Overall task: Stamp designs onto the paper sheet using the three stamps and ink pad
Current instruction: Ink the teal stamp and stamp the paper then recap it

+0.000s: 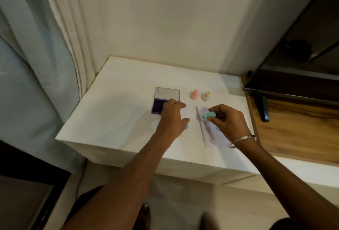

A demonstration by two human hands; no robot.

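My right hand [229, 121] grips a teal stamp [208, 115], tipped on its side with its face pointing left, just above the pale paper sheet [211, 138]. The sheet lies on the white table [113, 112] and shows a few faint stamped marks. My left hand [172, 118] hangs palm down with loose fingers, its fingertips over the right edge of the open purple ink pad [158, 106]. A small teal piece [186, 127] peeks out below that hand's thumb. A pink stamp [194, 94] and a cream stamp [206, 95] stand upright behind the sheet.
The ink pad's lid [167, 93] stands open at the back. A dark monitor [293, 64] on a stand [263, 108] sits on a wooden surface [297, 134] to the right. Curtains [45, 55] hang at the left and a wall is behind.
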